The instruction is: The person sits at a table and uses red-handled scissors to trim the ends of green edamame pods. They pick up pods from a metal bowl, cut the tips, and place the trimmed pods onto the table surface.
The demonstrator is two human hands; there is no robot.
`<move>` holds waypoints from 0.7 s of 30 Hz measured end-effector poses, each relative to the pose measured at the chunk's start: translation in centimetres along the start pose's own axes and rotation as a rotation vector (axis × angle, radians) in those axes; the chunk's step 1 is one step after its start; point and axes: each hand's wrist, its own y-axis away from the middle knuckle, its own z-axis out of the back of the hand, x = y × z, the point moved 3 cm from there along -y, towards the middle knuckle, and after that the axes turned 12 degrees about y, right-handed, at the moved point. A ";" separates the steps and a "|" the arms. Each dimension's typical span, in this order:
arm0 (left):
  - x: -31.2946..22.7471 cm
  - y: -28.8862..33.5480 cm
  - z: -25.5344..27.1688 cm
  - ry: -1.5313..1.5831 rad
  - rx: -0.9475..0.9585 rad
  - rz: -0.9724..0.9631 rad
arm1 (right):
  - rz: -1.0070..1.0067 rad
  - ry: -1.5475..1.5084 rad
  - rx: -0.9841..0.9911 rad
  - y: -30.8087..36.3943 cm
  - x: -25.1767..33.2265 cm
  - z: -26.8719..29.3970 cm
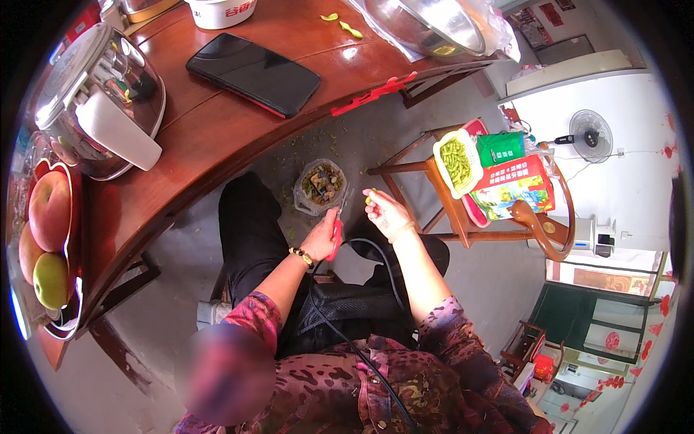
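My left hand [318,237], with a beaded bracelet at its wrist, is closed around red-handled scissors [335,242]. The blades point away from me, toward my right hand. A small green bean pod [369,198] is pinched between the fingertips of my right hand [389,215], just right of the blades. Both hands hang over my lap. Just beyond them on the floor stands a bin lined with clear plastic [302,196], holding scraps and green trimmings. To the right, a white basket [473,153] full of green pods sits on a wooden chair [426,168].
A curved wooden table [170,173] bears a phone [253,72], a clear kettle [101,101], a fruit dish with peaches [50,202], a metal bowl [434,25] and loose pods. Colourful packages [510,188] lie on the chair. A dark cable [354,347] runs down my front.
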 end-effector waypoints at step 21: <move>-2.3 0.5 0.1 -0.152 -0.007 -0.147 | -0.017 0.222 0.000 0.5 -2.3 -2.5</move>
